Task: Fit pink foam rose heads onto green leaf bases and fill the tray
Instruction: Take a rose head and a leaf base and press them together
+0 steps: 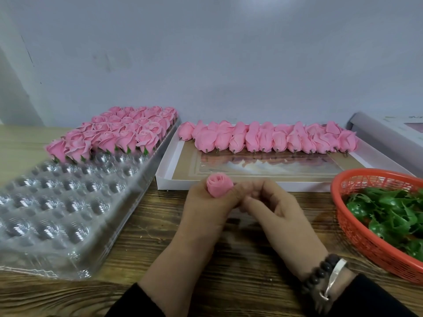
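Rose (219, 185) sits at frame centre, pinched upright in the left hand (206, 207); right hand (277, 216) curls its fingertips against the rose's underside, grip unclear. Tray (68, 202) lies left, far rows filled. Leaf bases (389, 213) fill the basket (357, 232), lower right.

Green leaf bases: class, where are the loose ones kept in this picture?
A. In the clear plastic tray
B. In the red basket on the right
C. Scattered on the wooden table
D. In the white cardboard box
B: the loose green leaf bases lie piled inside the red basket at the right edge of the table.
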Tool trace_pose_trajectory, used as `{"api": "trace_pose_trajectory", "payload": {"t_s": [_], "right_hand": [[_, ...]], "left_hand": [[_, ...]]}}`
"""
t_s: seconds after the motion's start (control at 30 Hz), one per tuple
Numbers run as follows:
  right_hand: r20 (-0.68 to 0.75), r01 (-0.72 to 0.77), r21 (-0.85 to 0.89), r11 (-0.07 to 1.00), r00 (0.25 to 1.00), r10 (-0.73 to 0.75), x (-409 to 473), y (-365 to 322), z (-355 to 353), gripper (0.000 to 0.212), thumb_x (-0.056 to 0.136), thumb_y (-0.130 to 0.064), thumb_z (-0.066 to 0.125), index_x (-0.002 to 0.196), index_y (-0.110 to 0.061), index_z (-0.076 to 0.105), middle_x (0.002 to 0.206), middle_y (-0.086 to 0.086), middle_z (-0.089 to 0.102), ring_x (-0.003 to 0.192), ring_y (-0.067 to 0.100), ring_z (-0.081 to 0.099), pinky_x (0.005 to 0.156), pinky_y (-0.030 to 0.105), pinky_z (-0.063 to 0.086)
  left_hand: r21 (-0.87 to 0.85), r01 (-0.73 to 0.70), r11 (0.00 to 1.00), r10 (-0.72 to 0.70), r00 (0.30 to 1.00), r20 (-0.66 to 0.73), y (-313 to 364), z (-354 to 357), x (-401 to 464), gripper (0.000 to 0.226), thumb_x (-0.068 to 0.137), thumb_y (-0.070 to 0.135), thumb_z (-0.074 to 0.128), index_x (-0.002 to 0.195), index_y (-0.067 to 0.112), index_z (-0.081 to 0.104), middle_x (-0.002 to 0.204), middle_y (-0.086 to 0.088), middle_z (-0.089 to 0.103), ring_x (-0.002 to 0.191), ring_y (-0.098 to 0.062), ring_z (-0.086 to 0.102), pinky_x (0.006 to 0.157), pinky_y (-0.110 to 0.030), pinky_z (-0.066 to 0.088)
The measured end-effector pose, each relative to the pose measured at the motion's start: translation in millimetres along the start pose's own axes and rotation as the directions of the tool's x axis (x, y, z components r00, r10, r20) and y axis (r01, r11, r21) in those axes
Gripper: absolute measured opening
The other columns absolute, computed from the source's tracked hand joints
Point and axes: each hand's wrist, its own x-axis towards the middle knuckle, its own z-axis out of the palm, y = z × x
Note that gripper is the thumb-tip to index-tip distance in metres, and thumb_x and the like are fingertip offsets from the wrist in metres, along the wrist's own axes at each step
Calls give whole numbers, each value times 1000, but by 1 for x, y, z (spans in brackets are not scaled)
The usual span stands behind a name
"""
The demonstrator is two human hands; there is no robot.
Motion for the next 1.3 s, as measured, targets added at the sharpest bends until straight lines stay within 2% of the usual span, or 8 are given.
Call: {"api": "trace_pose_trajectory", "payload": {"t_s": [0.13, 0.33, 0.5, 0.67, 0.87, 1.07, 1.17, 1.3], "right_hand": [[-25, 146, -159, 976, 988, -152, -1, -2, -3, 30, 80, 0, 65, 101, -21, 59, 94, 3, 64, 83, 5, 59, 81, 16, 45], [156, 315, -380, 870, 948, -276, -1, -1, -6, 42, 75, -18, 64, 113, -35, 57, 110, -16, 56, 102, -1, 54, 87, 7, 36], [179, 272, -383, 883, 960, -218, -1, -1, -7, 26, 82, -20, 64, 102, -37, 62, 97, -20, 58, 93, 5, 57, 80, 22, 49], [71, 97, -118, 988, 994, -89, 0, 1, -6, 13, 82, -6, 65, 84, -18, 65, 78, 9, 66, 65, 19, 61, 55, 34, 56], [-160, 38, -9, 999, 986, -39, 8, 8, -16, 12, 83, 1, 62, 76, -9, 59, 68, 9, 47, 68, 21, 43, 69, 35, 39], [-147, 7, 98, 995, 989, 8, 7, 7, -14, 19, 85, -2, 58, 70, -14, 59, 53, -8, 54, 56, 6, 51, 59, 15, 44], [-111, 8, -7, 1000, 994, -9, 5, 2, -15, 8, 83, -17, 61, 90, -14, 61, 67, -1, 61, 63, 11, 56, 62, 23, 48], [114, 100, -232, 968, 991, -75, 2, 3, -14, 74, 69, -16, 80, 123, -51, 44, 114, -14, 52, 96, 6, 59, 81, 22, 50]], "left_hand": [[315, -163, 935, 152, 987, 59, 2, -4, -1, 22, 75, 4, 72, 62, 22, 68, 54, 7, 64, 52, -1, 57, 49, -14, 44], [553, -154, 819, 125, 988, 89, 3, -6, 2, 45, 71, 0, 73, 105, 20, 51, 86, 1, 69, 86, -19, 66, 81, -36, 53], [642, -188, 743, 107, 981, 163, 0, -6, 0, 88, 71, 9, 73, 141, 31, 25, 93, 16, 64, 92, -8, 63, 88, -24, 48], [562, -150, 813, 64, 983, 170, 0, -6, -1, 93, 62, 19, 75, 137, 46, 26, 86, -1, 68, 80, -11, 66, 78, -28, 55], [505, -223, 834, 168, 974, 152, 0, -10, 2, 52, 58, 27, 74, 99, 43, 45, 105, 2, 53, 96, -17, 61, 86, -38, 52], [390, -255, 885, 177, 958, 225, 0, -8, 1, 20, 69, 17, 70, 84, 22, 56, 84, -12, 62, 72, -27, 61, 65, -37, 50], [306, -192, 933, 140, 973, 183, 1, -9, 3, 17, 69, 10, 71, 77, 16, 57, 68, -7, 60, 60, -12, 57, 55, -22, 47], [62, 63, 996, -70, 990, 124, 5, -12, 3, 16, 71, 8, 70, 74, 9, 54, 54, -3, 60, 47, -12, 57, 44, -20, 46]]}}
